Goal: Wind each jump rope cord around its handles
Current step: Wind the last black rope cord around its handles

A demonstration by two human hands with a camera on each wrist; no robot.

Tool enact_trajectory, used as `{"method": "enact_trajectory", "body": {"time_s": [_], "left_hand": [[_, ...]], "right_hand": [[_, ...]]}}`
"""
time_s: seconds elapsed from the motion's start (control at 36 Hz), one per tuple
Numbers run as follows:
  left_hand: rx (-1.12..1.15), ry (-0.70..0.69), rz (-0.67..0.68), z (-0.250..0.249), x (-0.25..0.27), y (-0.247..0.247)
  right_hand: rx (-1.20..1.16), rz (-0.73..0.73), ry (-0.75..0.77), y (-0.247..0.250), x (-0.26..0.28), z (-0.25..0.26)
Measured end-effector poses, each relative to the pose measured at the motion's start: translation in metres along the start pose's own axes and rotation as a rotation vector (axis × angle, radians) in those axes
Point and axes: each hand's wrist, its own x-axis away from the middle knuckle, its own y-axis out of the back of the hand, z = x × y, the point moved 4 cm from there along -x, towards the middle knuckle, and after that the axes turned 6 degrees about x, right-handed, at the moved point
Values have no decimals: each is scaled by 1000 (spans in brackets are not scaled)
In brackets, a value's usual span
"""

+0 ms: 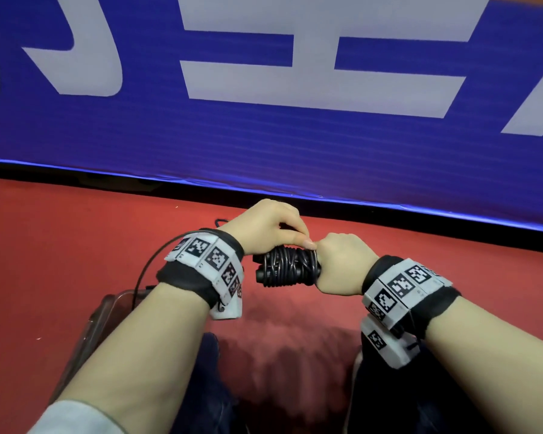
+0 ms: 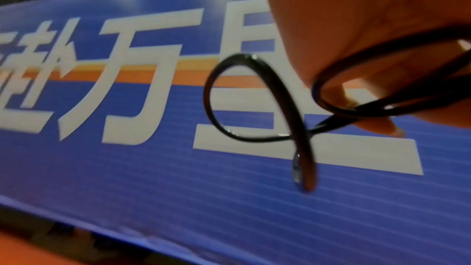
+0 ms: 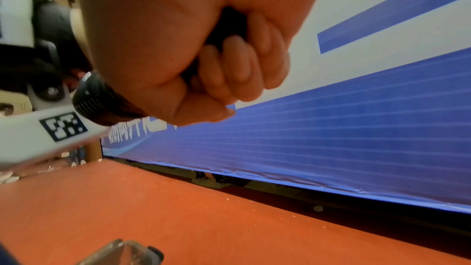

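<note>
Left hand: fingers and thumb pinched on the thin black jump rope cord, a loose loop of which shows in the left wrist view. Centre: two black ribbed plastic handles, side by side and bound with many cord turns, held in the air above the red floor, before the blue banner. Right hand: fist clamped round the handles' right end.

We've got a red floor underfoot, running up to the foot of a blue banner with big white characters. On the floor at our left sits a clear container; what's inside we can't tell.
</note>
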Motion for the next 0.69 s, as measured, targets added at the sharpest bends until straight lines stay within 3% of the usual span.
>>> {"method": "enact_trajectory", "body": {"time_s": [0.14, 0.28, 0.36, 0.5, 0.58, 0.69], "left_hand": [[216, 174, 40, 1, 6, 7], [393, 143, -24, -5, 8, 13], [422, 118, -93, 1, 6, 16], [266, 132, -171, 3, 1, 15], [320, 55, -128, 1, -3, 6], [283, 69, -80, 4, -6, -5]], "right_hand": [[-33, -127, 83, 15, 11, 2], [-267, -354, 114, 29, 18, 4], [-302, -427, 35, 37, 19, -4], [-539, -573, -183, 48, 20, -17], [-658, -634, -332, 50, 19, -31], [-778, -605, -452, 45, 17, -49]]}}
